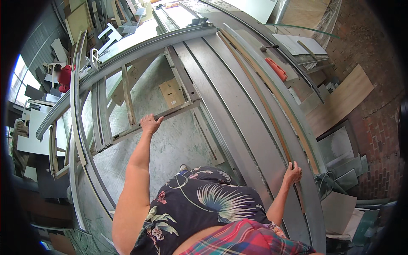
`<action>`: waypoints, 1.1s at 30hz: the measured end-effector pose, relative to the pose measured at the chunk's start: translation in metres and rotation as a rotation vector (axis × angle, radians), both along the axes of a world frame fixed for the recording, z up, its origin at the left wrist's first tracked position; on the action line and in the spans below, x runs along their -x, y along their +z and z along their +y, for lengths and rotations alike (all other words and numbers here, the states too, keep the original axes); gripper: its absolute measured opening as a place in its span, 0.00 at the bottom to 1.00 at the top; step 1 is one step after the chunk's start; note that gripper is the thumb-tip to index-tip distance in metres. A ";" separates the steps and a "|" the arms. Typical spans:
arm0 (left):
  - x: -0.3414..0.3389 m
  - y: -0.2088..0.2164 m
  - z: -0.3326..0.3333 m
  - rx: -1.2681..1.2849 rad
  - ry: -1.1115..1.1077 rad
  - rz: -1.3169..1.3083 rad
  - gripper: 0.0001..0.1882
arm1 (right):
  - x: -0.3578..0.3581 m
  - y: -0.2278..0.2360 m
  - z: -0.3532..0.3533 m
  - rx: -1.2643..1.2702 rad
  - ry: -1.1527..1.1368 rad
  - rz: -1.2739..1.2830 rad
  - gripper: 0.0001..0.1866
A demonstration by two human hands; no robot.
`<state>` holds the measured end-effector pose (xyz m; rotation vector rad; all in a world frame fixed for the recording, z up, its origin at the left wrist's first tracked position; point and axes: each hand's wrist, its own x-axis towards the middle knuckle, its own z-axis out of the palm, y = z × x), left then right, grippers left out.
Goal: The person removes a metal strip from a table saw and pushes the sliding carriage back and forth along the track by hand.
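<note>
My left hand (151, 124) rests on the near bar of a grey metal support frame (180, 109), its fingers closed over the bar and its thumb out to the right. On the right, my right hand (293, 173) is closed around a long thin brown strip (272, 118), near the strip's close end. The strip lies lengthwise on a long grey metal machine table (229, 89) with dark slots running along it. Beside it, to the right, runs a paler wooden strip (297, 124). My fingertips on the right are partly hidden.
A long metal rail (148, 44) crosses the far side of the frame. A red-orange plastic piece (276, 69) sits right of the table. Boards, including a brown panel (342, 100), lean at the right. A person in red (65, 78) is at the far left among stacked panels.
</note>
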<state>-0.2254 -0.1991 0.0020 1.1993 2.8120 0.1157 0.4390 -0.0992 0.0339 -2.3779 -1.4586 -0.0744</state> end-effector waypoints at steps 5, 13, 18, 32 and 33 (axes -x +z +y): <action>-0.003 0.006 0.005 0.009 0.001 -0.006 0.37 | -0.005 -0.005 0.002 -0.041 0.027 -0.006 0.15; -0.001 0.005 0.003 0.028 0.007 -0.035 0.38 | -0.001 -0.009 0.014 -0.055 0.045 -0.008 0.15; -0.002 0.007 0.002 0.029 0.011 -0.018 0.39 | 0.004 -0.007 0.031 -0.070 0.060 -0.021 0.15; 0.000 0.005 0.001 0.013 0.000 -0.012 0.39 | 0.024 -0.016 0.095 -0.113 0.096 -0.074 0.15; 0.000 0.005 0.001 0.020 0.000 -0.019 0.39 | 0.025 -0.016 0.098 -0.113 0.106 -0.077 0.15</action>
